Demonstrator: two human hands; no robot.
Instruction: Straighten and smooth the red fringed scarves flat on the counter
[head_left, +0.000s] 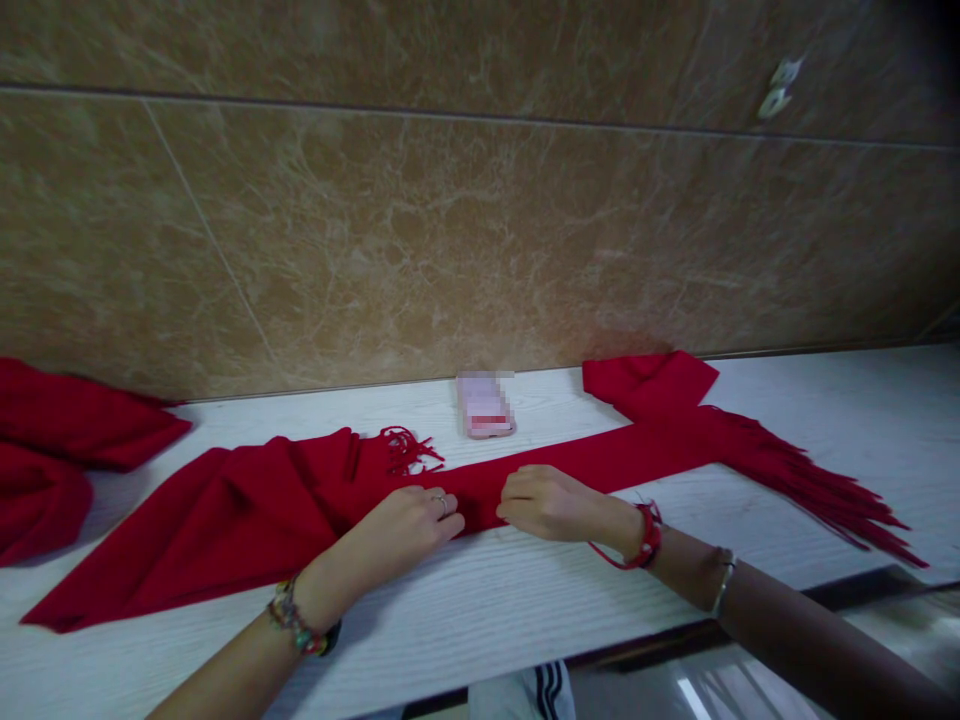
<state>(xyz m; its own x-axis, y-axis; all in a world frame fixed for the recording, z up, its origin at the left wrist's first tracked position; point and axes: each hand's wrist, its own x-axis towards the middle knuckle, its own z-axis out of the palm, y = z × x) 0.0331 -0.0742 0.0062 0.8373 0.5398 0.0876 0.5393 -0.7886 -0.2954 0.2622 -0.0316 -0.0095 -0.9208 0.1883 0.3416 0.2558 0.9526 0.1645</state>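
A long red scarf (600, 458) with fringed ends lies across the white table, its middle folded into a narrow strip. My left hand (416, 520), with a ring on one finger, has its fingers curled on the strip's near part. A short gap to the right, my right hand (547, 503) pinches the strip near its lower edge. Left of my hands the cloth spreads into a wide, wrinkled piece with a small tangle of fringe on top. At the right, one part folds up toward the wall and a long fringe fans out.
A phone in a pink case (486, 405) lies by the wall behind the scarf. More red cloth (45, 450) is heaped at the far left. The white table (487, 620) meets a brown marbled wall (450, 240), and its front edge runs along the lower right.
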